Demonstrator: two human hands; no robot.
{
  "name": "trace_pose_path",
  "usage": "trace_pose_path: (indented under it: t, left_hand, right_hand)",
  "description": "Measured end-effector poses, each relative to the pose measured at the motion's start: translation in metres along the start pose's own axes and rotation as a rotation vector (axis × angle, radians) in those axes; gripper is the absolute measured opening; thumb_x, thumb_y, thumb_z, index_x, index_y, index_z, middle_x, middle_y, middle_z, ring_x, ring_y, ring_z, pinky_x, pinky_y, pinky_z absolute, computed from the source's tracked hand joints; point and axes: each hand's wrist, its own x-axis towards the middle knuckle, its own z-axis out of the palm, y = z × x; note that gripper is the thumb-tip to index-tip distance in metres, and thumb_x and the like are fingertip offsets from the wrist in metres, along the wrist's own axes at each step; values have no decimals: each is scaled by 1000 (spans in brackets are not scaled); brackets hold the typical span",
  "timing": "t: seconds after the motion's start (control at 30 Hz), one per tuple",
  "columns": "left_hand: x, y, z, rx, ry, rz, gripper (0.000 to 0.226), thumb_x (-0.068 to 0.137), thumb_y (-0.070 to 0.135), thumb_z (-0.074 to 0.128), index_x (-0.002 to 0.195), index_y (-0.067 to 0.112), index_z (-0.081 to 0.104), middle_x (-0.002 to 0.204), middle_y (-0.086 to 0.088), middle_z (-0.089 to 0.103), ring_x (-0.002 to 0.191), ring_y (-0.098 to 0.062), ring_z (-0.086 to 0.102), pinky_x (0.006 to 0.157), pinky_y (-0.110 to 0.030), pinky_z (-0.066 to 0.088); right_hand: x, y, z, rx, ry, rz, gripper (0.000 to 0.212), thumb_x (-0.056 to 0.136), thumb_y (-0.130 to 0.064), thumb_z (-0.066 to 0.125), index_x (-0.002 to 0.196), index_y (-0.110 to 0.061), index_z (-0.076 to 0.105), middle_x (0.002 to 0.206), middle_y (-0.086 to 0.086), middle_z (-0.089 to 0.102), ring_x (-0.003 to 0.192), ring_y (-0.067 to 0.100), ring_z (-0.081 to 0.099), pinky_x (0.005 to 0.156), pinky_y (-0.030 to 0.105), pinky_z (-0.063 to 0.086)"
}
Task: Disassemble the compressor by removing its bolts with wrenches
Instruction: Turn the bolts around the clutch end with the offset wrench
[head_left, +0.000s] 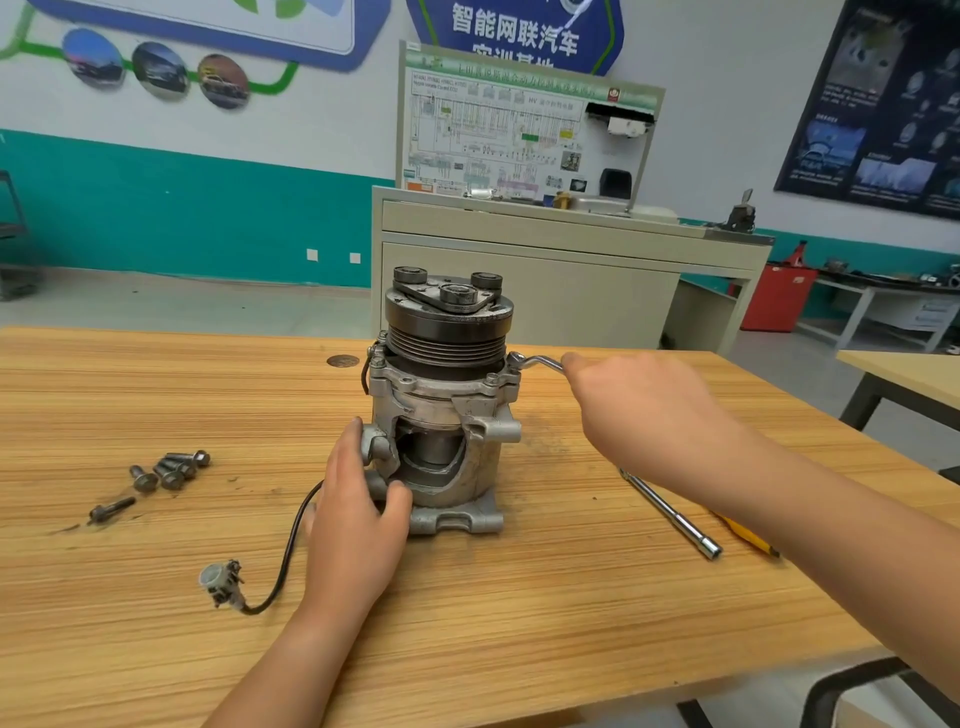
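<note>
Compressor stood upright on the table, pulley on top. Step in hand, by the look of it: loosening a flange bolt just under the pulley, on the compressor's right side.

Right hand was closed round the shank of a bent wrench, whose head sat at that corner; the bolt itself was hidden under it. Left hand gripped the compressor's lower left, fingers round a mounting lug, thumb on the front, likely bracing against torque.

Several loose bolts lay well to the compressor's left, so part of the job looked done. One more flange bolt sat at front right, not yet out.

A long socket wrench lay to the compressor's right, with a yellow-handled tool just beyond it, mostly under the forearm. The cable's connector lay front-left.

Next move probably called for a firm swing of the handle, head kept square on the bolt, left hand stopping the body turning or tipping. It looked top-heavy.
</note>
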Motion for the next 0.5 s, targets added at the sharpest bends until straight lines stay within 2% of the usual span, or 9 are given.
trace_pose_path:
  t: [0.13,0.2,0.27,0.4,0.5]
  left_hand:
    - [0,0,0,-3,2,-3,71,89,11,53,149,20,18,153,4,25,139,-14,27,112,-47,25]
    - [0,0,1,-8,5,-2,70,89,11,52,149,20,18,153,5,24,140,-13,25,113,-47,24]
    - [0,0,1,-12,7,-4,70,89,11,52,149,21,18,154,6,24,140,-13,24,113,-47,23]
    - [0,-1,1,-14,7,-1,71,89,11,52,149,22,17,154,7,23,140,-12,23,113,-44,24]
    - [1,-3,3,-21,17,-1,71,88,10,53,149,20,19,153,6,24,139,-12,25,112,-43,25]
  right_hand:
    - [3,-10,-14,-74,-77,-45,30,88,0,44,116,-9,49,60,-2,27,52,16,31,39,24,21]
    - [7,-12,-20,-93,-101,-62,27,88,1,46,112,-9,52,60,-1,27,61,20,36,43,26,29]
    - [9,-12,-24,-130,-111,-87,23,88,1,46,108,-10,54,60,0,28,61,19,37,49,28,34]
    - [9,-8,-18,-209,-72,-136,25,89,-1,46,111,-9,52,58,-1,28,46,16,25,38,26,22]
    - [12,4,-4,-195,-11,-156,27,92,-9,38,118,-11,46,55,-2,30,43,14,27,37,24,21]
